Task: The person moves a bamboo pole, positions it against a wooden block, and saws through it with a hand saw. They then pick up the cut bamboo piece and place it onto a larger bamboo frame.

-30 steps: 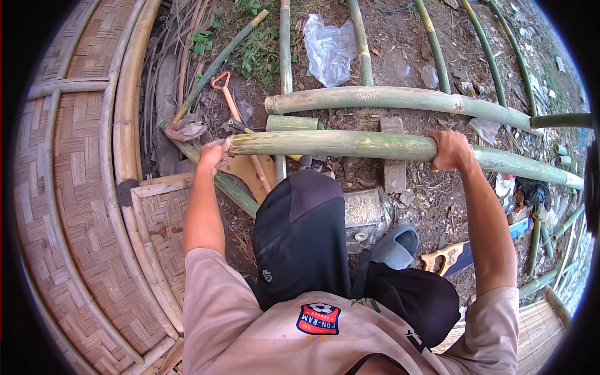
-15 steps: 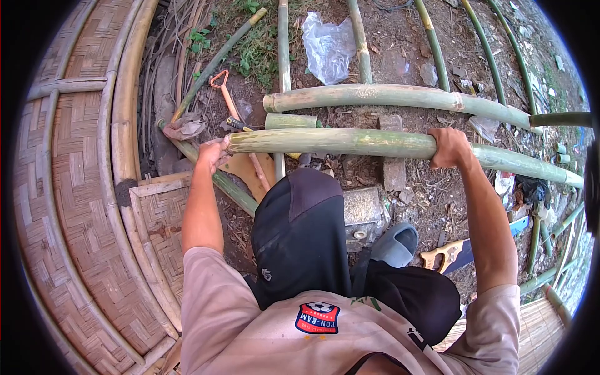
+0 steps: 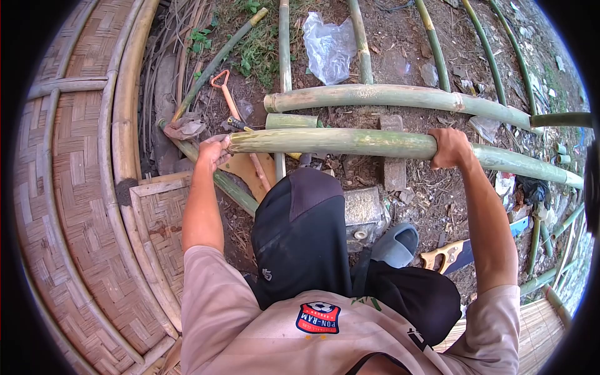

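Observation:
A thick green bamboo pole (image 3: 337, 142) lies across in front of my knees. My left hand (image 3: 214, 152) grips its left end, fingers at the cut edge. Farther right, my right hand (image 3: 451, 148) is wrapped over the pole from above. Just beyond runs a second bamboo pole (image 3: 375, 95), part of a frame with thinner crosspieces. Between the two poles on the left sits a short cut bamboo piece (image 3: 291, 120). A wooden block (image 3: 393, 153) passes beneath the held pole.
A handsaw (image 3: 459, 252) lies at right by a grey sandal (image 3: 397, 244). An orange-handled tool (image 3: 226, 94) rests at left near a woven bamboo wall panel (image 3: 81, 206). Clear plastic (image 3: 329, 49) lies on the soil at the top. A concrete block (image 3: 362, 207) stands beside my knee.

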`<action>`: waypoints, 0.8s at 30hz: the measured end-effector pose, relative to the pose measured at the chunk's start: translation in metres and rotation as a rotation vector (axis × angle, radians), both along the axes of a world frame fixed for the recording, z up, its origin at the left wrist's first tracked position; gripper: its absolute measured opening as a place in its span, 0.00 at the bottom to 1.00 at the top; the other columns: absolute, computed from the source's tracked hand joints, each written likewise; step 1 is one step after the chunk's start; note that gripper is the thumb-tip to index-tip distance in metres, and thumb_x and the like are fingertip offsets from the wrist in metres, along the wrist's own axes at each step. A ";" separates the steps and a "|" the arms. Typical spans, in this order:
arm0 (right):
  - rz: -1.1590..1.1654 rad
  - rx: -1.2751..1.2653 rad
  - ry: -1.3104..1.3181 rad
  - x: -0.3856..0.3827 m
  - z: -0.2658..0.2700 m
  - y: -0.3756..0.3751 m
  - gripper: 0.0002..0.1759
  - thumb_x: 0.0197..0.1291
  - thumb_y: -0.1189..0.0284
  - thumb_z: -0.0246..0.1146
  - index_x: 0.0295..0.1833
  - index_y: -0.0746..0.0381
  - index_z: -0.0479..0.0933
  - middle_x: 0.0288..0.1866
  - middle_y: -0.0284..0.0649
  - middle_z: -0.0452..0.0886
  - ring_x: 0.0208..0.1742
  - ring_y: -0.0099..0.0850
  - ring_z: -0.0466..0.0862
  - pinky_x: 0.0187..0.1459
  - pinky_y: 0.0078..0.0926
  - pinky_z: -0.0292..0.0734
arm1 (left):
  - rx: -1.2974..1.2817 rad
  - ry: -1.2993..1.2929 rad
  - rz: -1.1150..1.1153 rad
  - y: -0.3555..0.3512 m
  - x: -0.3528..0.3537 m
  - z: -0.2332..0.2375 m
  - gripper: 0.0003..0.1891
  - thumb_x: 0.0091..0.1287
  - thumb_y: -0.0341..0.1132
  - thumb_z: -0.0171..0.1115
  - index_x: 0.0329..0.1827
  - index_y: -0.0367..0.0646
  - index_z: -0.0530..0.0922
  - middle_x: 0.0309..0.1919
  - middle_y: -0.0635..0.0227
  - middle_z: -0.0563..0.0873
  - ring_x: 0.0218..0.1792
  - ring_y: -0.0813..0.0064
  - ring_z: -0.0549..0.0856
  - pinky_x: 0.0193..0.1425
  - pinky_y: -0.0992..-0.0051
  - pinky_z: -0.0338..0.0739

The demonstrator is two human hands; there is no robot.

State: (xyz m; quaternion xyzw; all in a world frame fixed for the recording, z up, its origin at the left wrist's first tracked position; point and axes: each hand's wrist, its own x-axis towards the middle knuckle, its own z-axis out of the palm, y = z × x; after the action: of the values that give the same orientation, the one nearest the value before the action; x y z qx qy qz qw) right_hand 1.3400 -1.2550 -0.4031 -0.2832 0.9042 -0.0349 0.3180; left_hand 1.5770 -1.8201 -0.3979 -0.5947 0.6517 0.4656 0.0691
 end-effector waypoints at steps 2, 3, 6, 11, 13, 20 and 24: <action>-0.002 0.004 -0.005 0.000 0.000 0.000 0.30 0.31 0.63 0.78 0.47 0.58 0.85 0.39 0.50 0.90 0.46 0.50 0.90 0.52 0.45 0.85 | -0.013 -0.007 -0.004 -0.001 -0.001 -0.001 0.10 0.73 0.39 0.71 0.54 0.51 0.88 0.42 0.74 0.91 0.41 0.77 0.88 0.44 0.74 0.85; -0.001 0.008 -0.003 0.000 0.001 0.000 0.30 0.31 0.63 0.78 0.47 0.58 0.85 0.39 0.50 0.90 0.46 0.50 0.90 0.52 0.45 0.85 | -0.013 -0.007 -0.004 -0.002 -0.001 -0.001 0.10 0.73 0.39 0.71 0.54 0.51 0.88 0.42 0.74 0.91 0.41 0.77 0.88 0.44 0.74 0.85; 0.002 0.011 0.001 0.000 0.001 0.000 0.29 0.31 0.63 0.78 0.46 0.58 0.85 0.39 0.50 0.90 0.46 0.50 0.90 0.52 0.45 0.85 | -0.016 -0.021 -0.006 -0.003 -0.001 -0.002 0.10 0.73 0.39 0.71 0.53 0.50 0.88 0.42 0.73 0.91 0.40 0.77 0.88 0.44 0.74 0.86; 0.005 0.004 0.011 0.001 -0.001 0.001 0.29 0.31 0.63 0.78 0.46 0.58 0.85 0.39 0.50 0.90 0.46 0.51 0.90 0.52 0.45 0.85 | 0.014 -0.008 -0.011 0.000 0.000 0.001 0.11 0.74 0.39 0.69 0.53 0.45 0.87 0.42 0.73 0.91 0.39 0.79 0.89 0.42 0.77 0.85; 0.005 -0.006 0.017 0.001 -0.002 0.002 0.29 0.31 0.63 0.78 0.46 0.58 0.85 0.39 0.50 0.90 0.45 0.50 0.90 0.52 0.45 0.85 | 0.014 -0.017 -0.014 0.001 0.000 0.002 0.12 0.75 0.40 0.69 0.54 0.44 0.86 0.42 0.72 0.91 0.39 0.79 0.89 0.41 0.78 0.85; -0.001 -0.006 0.009 0.001 0.000 0.001 0.28 0.31 0.63 0.77 0.45 0.58 0.85 0.38 0.50 0.90 0.45 0.50 0.90 0.52 0.45 0.85 | -0.012 -0.040 -0.044 0.003 0.001 0.002 0.13 0.76 0.43 0.68 0.57 0.49 0.87 0.42 0.76 0.91 0.39 0.82 0.87 0.38 0.79 0.82; 0.002 -0.018 0.023 0.002 0.000 0.001 0.27 0.31 0.64 0.76 0.44 0.58 0.85 0.38 0.50 0.90 0.45 0.51 0.90 0.51 0.45 0.85 | -0.025 -0.042 -0.049 0.003 0.002 0.001 0.12 0.76 0.44 0.67 0.57 0.53 0.88 0.40 0.78 0.90 0.37 0.83 0.85 0.38 0.80 0.82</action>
State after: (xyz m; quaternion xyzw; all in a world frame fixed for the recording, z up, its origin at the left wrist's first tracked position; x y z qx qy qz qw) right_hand 1.3417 -1.2536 -0.4032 -0.2873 0.9071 -0.0397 0.3051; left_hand 1.5787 -1.8168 -0.3969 -0.5890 0.6704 0.4428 0.0869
